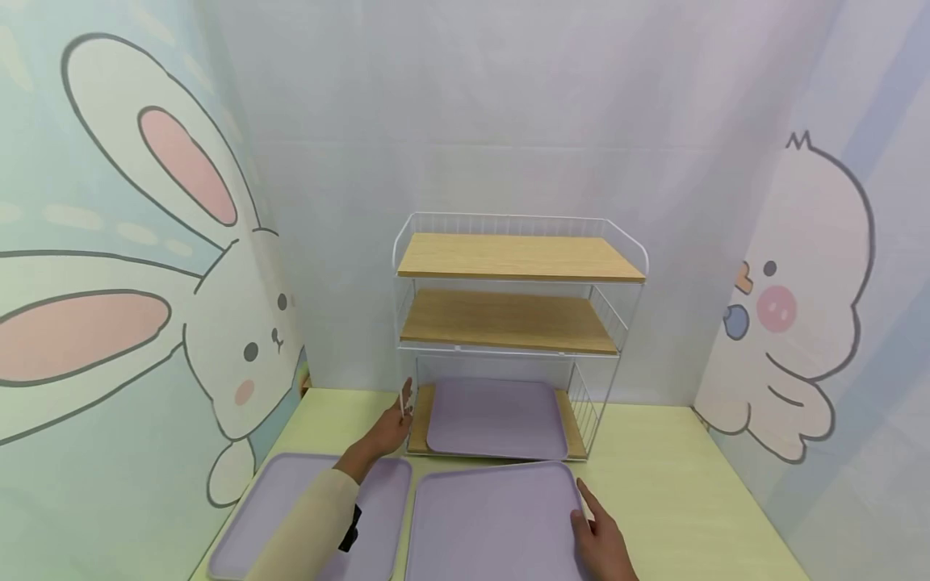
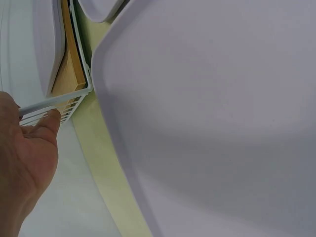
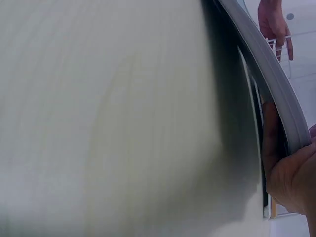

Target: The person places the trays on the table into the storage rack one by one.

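Note:
My left hand (image 1: 392,424) grips the white wire side of a three-tier rack (image 1: 519,319), low at its left front, with thumb and fingers on either side of the wire. With my right hand (image 1: 601,537) I hold the right edge of a pale purple tray (image 1: 501,520) in front of the rack, thumb at the rim and a finger underneath. In the right wrist view, the tray's edge (image 3: 269,74) stands raised over the table. A second purple tray (image 1: 497,415) lies on the rack's bottom wooden shelf (image 1: 574,424).
Another purple tray (image 1: 283,484) lies on the pale yellow table (image 1: 661,476) at the left, under my left forearm. Above the loaded shelf are a middle wooden shelf (image 1: 508,321) and a top one (image 1: 516,257). Printed cloth walls (image 1: 349,177) surround the table.

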`<state>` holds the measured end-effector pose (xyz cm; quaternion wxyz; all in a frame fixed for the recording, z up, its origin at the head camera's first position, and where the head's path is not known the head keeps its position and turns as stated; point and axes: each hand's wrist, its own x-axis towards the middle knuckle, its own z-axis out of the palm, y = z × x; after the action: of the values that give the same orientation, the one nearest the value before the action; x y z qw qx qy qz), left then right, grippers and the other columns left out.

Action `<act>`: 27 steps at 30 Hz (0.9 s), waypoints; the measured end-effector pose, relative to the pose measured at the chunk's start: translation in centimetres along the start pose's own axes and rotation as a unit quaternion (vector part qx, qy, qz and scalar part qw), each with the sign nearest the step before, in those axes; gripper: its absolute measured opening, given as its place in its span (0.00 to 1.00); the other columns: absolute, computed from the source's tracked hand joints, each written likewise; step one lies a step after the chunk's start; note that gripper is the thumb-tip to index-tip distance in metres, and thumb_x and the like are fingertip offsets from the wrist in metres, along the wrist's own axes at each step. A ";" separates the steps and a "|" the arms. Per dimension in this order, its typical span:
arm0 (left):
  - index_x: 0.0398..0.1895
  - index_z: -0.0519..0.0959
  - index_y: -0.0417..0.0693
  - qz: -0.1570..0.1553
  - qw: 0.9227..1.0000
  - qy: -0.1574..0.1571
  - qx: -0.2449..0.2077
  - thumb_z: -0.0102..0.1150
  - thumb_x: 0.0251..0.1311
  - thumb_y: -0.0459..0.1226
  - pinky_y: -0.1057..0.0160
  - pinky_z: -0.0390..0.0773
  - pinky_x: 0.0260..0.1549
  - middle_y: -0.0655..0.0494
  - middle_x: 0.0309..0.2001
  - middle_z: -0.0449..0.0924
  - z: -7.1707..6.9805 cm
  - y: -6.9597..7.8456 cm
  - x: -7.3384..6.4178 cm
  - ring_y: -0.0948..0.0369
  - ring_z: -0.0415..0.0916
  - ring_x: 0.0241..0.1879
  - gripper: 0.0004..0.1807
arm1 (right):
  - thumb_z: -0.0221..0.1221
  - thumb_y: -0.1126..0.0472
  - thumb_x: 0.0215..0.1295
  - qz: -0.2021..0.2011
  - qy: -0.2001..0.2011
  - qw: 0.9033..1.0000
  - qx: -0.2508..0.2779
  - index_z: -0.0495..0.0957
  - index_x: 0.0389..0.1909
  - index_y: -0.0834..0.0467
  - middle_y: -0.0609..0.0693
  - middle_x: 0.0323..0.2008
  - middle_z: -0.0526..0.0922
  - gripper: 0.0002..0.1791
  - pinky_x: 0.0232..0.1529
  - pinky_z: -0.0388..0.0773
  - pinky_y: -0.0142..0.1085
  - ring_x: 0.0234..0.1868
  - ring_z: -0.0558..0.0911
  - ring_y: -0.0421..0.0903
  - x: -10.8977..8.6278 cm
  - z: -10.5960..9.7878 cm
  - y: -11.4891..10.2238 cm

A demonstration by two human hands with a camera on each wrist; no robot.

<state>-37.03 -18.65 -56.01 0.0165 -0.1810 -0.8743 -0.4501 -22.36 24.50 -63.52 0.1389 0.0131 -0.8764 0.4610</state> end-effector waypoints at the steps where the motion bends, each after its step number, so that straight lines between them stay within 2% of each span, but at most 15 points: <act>1: 0.92 0.34 0.31 -0.002 1.000 -0.001 -0.005 0.36 0.88 0.27 0.27 0.63 0.82 0.17 0.87 0.47 0.1 0.0 -0.1 0.23 0.61 0.82 0.39 | 0.60 0.60 0.83 0.008 -0.011 1.000 0.013 0.72 0.83 0.59 0.74 0.49 0.92 0.31 0.33 0.82 0.34 0.34 0.88 0.35 0.0 -0.5 -0.7; 4: 0.92 0.34 0.30 0.000 1.000 0.001 -0.002 0.37 0.87 0.27 0.27 0.61 0.83 0.17 0.87 0.47 0.2 0.1 -0.1 0.23 0.60 0.83 0.39 | 0.58 0.63 0.85 0.060 -0.046 0.996 0.040 0.68 0.84 0.66 0.81 0.65 0.83 0.32 0.37 0.85 0.35 0.38 0.90 0.41 0.4 -1.9 -3.3; 7: 0.92 0.35 0.29 0.004 1.000 0.006 -0.002 0.37 0.86 0.26 0.27 0.62 0.83 0.17 0.86 0.49 0.2 0.1 -0.1 0.23 0.61 0.82 0.39 | 0.55 0.64 0.87 0.118 -0.066 0.989 0.065 0.63 0.87 0.66 0.82 0.72 0.76 0.33 0.37 0.88 0.39 0.41 0.91 0.47 1.1 -3.2 -5.5; 11: 0.91 0.37 0.29 0.008 1.000 0.013 -0.002 0.38 0.85 0.25 0.26 0.64 0.81 0.17 0.86 0.50 0.2 0.0 0.0 0.22 0.64 0.80 0.39 | 0.51 0.63 0.90 0.162 -0.070 0.978 0.113 0.57 0.90 0.62 0.83 0.65 0.80 0.34 0.35 0.91 0.46 0.39 0.90 0.50 2.1 -5.2 -8.3; 16: 0.91 0.38 0.29 0.006 1.000 0.020 0.003 0.38 0.85 0.24 0.27 0.66 0.80 0.17 0.85 0.53 0.3 0.5 -0.1 0.22 0.65 0.80 0.39 | 0.49 0.61 0.92 0.157 -0.070 0.977 0.128 0.53 0.92 0.59 0.80 0.60 0.83 0.35 0.33 0.91 0.46 0.37 0.89 0.48 3.4 -8.1 -11.7; 19: 0.91 0.38 0.28 0.026 0.999 0.021 0.007 0.39 0.84 0.24 0.26 0.70 0.78 0.13 0.82 0.56 0.2 -0.1 0.1 0.22 0.69 0.77 0.39 | 0.49 0.59 0.92 0.150 -0.068 0.978 0.129 0.52 0.93 0.53 0.79 0.61 0.83 0.36 0.33 0.91 0.44 0.37 0.88 0.46 4.2 -9.7 -13.8; 20: 0.91 0.38 0.29 0.041 0.999 0.021 0.009 0.39 0.85 0.27 0.26 0.71 0.77 0.12 0.82 0.57 0.2 -0.6 0.2 0.22 0.69 0.77 0.39 | 0.49 0.59 0.93 0.147 -0.069 0.978 0.128 0.51 0.94 0.51 0.79 0.63 0.83 0.36 0.33 0.91 0.44 0.37 0.88 0.46 4.5 -10.2 -14.6; 22: 0.93 0.37 0.36 0.091 0.995 0.034 0.036 0.39 0.89 0.34 0.34 0.77 0.76 0.13 0.79 0.63 0.5 -3.7 1.2 0.26 0.74 0.75 0.39 | 0.49 0.58 0.93 0.142 -0.066 0.979 0.129 0.51 0.94 0.47 0.79 0.65 0.82 0.36 0.33 0.91 0.44 0.37 0.88 0.45 4.9 -11.1 -16.2; 23: 0.94 0.38 0.37 0.112 0.992 0.039 0.039 0.41 0.90 0.37 0.35 0.78 0.75 0.14 0.79 0.64 0.8 -5.2 1.7 0.25 0.74 0.75 0.40 | 0.48 0.57 0.93 0.139 -0.065 0.980 0.130 0.51 0.94 0.46 0.79 0.67 0.81 0.35 0.33 0.91 0.43 0.38 0.88 0.45 5.0 -11.6 -16.9; 25: 0.95 0.38 0.45 0.155 0.984 0.057 0.063 0.44 0.91 0.43 0.40 0.82 0.73 0.19 0.79 0.68 1.6 -9.3 3.2 0.29 0.77 0.74 0.41 | 0.48 0.56 0.94 0.134 -0.064 0.981 0.127 0.50 0.94 0.43 0.79 0.72 0.78 0.36 0.34 0.92 0.44 0.40 0.88 0.45 5.5 -12.5 -18.4; 27: 0.95 0.44 0.46 0.183 0.977 0.068 0.086 0.51 0.90 0.45 0.42 0.84 0.70 0.25 0.80 0.70 2.3 -13.2 4.6 0.32 0.80 0.73 0.43 | 0.48 0.54 0.94 0.130 -0.060 0.981 0.132 0.50 0.94 0.41 0.79 0.75 0.75 0.36 0.35 0.92 0.44 0.41 0.89 0.43 6.1 -13.3 -19.8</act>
<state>-45.44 -22.46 -66.79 0.1731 -0.3048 -0.8588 -0.3736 -22.20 24.51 -38.88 0.0217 -0.0547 -0.8086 0.5854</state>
